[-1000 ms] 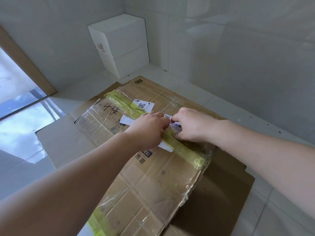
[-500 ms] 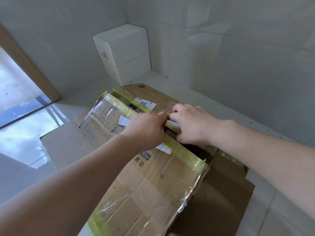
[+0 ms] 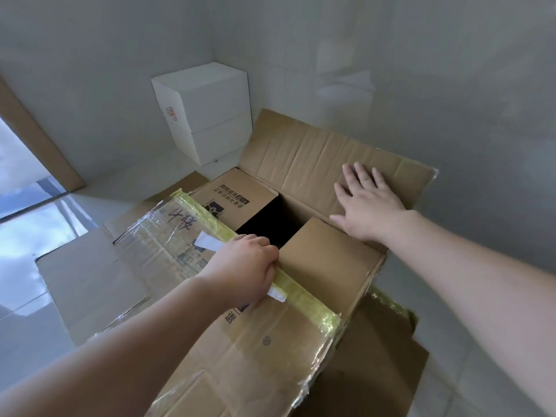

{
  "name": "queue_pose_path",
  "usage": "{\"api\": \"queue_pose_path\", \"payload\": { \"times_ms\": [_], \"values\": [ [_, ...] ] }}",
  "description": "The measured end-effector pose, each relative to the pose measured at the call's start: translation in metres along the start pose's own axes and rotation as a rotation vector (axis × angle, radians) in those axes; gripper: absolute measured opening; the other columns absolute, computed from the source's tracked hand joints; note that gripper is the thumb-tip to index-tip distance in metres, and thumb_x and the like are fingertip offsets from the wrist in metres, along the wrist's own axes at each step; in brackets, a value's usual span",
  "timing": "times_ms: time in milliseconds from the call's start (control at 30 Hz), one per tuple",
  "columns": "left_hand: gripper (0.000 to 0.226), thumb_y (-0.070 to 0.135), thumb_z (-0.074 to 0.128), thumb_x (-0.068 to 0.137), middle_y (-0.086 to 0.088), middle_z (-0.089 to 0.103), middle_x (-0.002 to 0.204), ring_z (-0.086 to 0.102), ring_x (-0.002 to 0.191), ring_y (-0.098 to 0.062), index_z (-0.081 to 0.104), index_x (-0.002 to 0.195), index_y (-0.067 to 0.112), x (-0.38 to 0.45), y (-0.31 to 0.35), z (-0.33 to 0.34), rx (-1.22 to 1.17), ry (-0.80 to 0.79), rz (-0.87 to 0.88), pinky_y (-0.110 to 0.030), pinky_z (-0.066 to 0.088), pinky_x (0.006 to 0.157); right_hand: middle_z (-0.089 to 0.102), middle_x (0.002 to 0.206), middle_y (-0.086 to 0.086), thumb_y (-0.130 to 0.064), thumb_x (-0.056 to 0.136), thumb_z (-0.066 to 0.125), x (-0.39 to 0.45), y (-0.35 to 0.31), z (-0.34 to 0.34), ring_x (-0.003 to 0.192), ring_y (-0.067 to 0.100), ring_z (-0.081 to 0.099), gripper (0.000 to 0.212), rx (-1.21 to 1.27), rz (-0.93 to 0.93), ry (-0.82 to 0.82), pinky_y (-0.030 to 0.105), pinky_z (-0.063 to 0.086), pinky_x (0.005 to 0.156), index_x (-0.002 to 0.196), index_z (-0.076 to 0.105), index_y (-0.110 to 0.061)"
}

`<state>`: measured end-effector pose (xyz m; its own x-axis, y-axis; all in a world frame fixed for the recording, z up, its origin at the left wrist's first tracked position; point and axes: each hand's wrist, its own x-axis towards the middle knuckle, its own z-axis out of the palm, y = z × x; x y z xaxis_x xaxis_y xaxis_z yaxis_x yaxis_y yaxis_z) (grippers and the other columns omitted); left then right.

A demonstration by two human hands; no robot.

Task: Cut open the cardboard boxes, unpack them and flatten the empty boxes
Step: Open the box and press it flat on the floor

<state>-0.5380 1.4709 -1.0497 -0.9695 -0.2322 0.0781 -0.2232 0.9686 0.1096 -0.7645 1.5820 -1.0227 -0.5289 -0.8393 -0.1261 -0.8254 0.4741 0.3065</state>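
pale tiled walls and a glossy floor (image 3: 36,320) surround the work; a white box (image 3: 207,112) stands in the corner, well apart from the hands. the big cardboard box (image 3: 246,350) sits on the floor on top of flattened cardboard (image 3: 87,284). half a second ago both hands were together at the yellow tape seam and the top was only starting to part — now the far flap (image 3: 316,164) is thrown back toward the wall and a dark opening shows. the right hand (image 3: 368,200) lies flat on that flap with straight fingers, pressing it back. the left hand (image 3: 243,266) grips the taped edge of the near flap (image 3: 168,251), fingers curled over it. inside, a smaller printed box (image 3: 237,194) is visible beside an inner flap (image 3: 328,260). so the cutting step seems finished for this box — i judge the unpacking can begin once the near flap is folded back too.
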Motion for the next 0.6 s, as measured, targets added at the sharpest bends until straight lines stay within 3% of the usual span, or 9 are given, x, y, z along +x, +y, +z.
{"api": "queue_pose_path", "payload": {
  "times_ms": [100, 167, 267, 433, 533, 600],
  "values": [
    [0.026, 0.024, 0.039, 0.088, 0.006, 0.058, 0.095, 0.052, 0.094, -0.014, 0.062, 0.099, 0.021, 0.005, 0.0, 0.003, 0.01, -0.02, 0.003, -0.028, 0.04, 0.09, -0.014, 0.158, 0.013, -0.063, 0.094, 0.022, -0.002, -0.019, 0.027, 0.146, 0.03, -0.008, 0.078, 0.294, 0.015, -0.286, 0.045, 0.004, 0.117, 0.152, -0.003, -0.018],
    [0.026, 0.024, 0.039, 0.088, 0.006, 0.058, 0.095, 0.052, 0.094, -0.014, 0.062, 0.099, 0.021, 0.005, 0.001, 0.005, 0.001, -0.031, -0.006, -0.028, 0.041, 0.089, 0.0, 0.159, 0.014, -0.063, 0.094, 0.023, -0.007, -0.029, 0.041, 0.145, 0.032, 0.01, 0.079, 0.445, 0.064, -0.339, 0.045, 0.016, 0.115, 0.152, -0.005, -0.019],
    [0.026, 0.023, 0.039, 0.088, 0.005, 0.059, 0.094, 0.053, 0.092, -0.015, 0.063, 0.098, 0.021, 0.004, 0.002, 0.004, 0.001, -0.051, -0.01, -0.028, 0.041, 0.088, 0.012, 0.157, 0.016, -0.064, 0.093, 0.024, -0.008, -0.032, 0.046, 0.14, 0.036, 0.025, 0.079, 0.447, 0.104, -0.277, 0.046, 0.027, 0.11, 0.152, -0.001, -0.017],
    [0.024, 0.02, 0.039, 0.088, 0.002, 0.058, 0.089, 0.053, 0.087, -0.017, 0.062, 0.095, 0.016, 0.0, 0.007, -0.034, 0.038, -0.083, 0.007, -0.029, 0.041, 0.081, 0.002, 0.158, 0.018, -0.065, 0.092, 0.021, 0.003, -0.036, 0.04, 0.144, 0.035, 0.009, 0.081, 0.302, 0.066, -0.227, 0.05, 0.014, 0.115, 0.152, -0.002, -0.016],
    [0.022, 0.019, 0.038, 0.088, 0.002, 0.06, 0.08, 0.054, 0.075, -0.019, 0.06, 0.093, 0.016, -0.01, 0.003, -0.076, 0.105, -0.09, -0.015, -0.033, 0.046, 0.066, -0.005, 0.159, 0.013, -0.066, 0.091, 0.023, 0.008, -0.054, 0.026, 0.146, 0.03, -0.001, 0.079, 0.314, -0.069, -0.109, 0.047, 0.007, 0.118, 0.151, 0.0, -0.02],
    [0.021, 0.021, 0.037, 0.088, 0.005, 0.055, 0.068, 0.049, 0.061, -0.014, 0.058, 0.09, 0.019, -0.018, 0.0, -0.102, 0.162, -0.099, -0.071, -0.028, 0.038, 0.052, -0.001, 0.159, 0.013, -0.065, 0.091, 0.024, 0.009, -0.068, 0.009, 0.146, 0.028, 0.0, 0.077, 0.352, -0.163, -0.05, 0.045, 0.007, 0.118, 0.151, 0.004, -0.021]
  ]
}}
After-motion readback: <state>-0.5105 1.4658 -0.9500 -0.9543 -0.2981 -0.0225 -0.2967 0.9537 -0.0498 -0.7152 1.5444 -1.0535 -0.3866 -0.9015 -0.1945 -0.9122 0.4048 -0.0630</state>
